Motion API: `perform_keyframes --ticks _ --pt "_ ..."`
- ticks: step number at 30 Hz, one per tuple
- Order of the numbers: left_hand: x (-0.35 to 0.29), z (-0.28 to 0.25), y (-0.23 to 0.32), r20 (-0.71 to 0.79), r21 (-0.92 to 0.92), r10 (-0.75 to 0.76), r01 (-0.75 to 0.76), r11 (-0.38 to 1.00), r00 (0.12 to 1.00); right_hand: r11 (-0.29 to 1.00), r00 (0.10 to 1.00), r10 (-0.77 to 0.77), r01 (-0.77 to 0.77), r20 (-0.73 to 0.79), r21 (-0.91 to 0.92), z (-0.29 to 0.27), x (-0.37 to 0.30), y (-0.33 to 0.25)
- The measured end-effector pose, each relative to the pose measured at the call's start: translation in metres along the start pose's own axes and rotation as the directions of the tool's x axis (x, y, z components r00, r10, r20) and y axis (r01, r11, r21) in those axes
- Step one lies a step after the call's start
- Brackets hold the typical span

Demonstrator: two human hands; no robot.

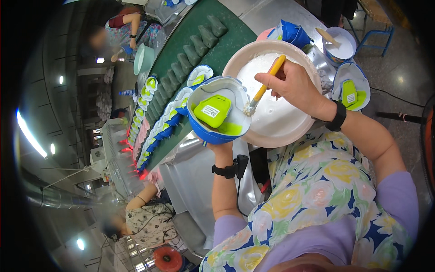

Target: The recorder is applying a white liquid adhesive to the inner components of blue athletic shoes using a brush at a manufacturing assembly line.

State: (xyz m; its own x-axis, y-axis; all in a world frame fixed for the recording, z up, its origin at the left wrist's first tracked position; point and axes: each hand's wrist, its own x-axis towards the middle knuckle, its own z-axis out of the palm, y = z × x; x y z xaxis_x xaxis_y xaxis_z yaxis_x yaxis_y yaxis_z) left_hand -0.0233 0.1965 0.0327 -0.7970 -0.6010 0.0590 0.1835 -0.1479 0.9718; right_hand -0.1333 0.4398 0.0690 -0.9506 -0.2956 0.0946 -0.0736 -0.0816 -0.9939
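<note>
My left hand (220, 148) grips a blue shoe upper (206, 134) from below, its opening turned up. Inside it show a white lining and a lime-green tongue (213, 111) with a white label. In my closed right hand (293, 84) is a brush (269, 78) with a yellow handle. Its bristles touch, or nearly touch, the white edge of the upper. Beneath the brush and my right hand stands a wide pale-pink basin (234, 59) of white liquid (276, 119). The fingers of my left hand are mostly hidden under the upper.
A green conveyor belt (242, 34) carries rows of blue-and-white uppers (156, 129) and dark grey pieces (190, 52). Right of the basin are another upper (351, 90) and a bucket (340, 47) with a wooden-handled tool. Two co-workers (152, 220) are at the left.
</note>
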Motion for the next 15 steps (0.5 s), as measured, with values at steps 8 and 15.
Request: perform_keyframes --ticks 8,15 --pt "0.002 0.02 0.022 0.202 0.401 0.591 -0.617 0.677 0.781 0.996 0.996 0.078 -0.079 0.049 0.028 0.013 -0.015 -0.005" --pt "0.015 0.024 0.041 0.324 0.654 0.639 -0.653 0.381 0.698 0.995 0.996 -0.032 0.025 0.078 0.092 0.009 -0.018 -0.012"
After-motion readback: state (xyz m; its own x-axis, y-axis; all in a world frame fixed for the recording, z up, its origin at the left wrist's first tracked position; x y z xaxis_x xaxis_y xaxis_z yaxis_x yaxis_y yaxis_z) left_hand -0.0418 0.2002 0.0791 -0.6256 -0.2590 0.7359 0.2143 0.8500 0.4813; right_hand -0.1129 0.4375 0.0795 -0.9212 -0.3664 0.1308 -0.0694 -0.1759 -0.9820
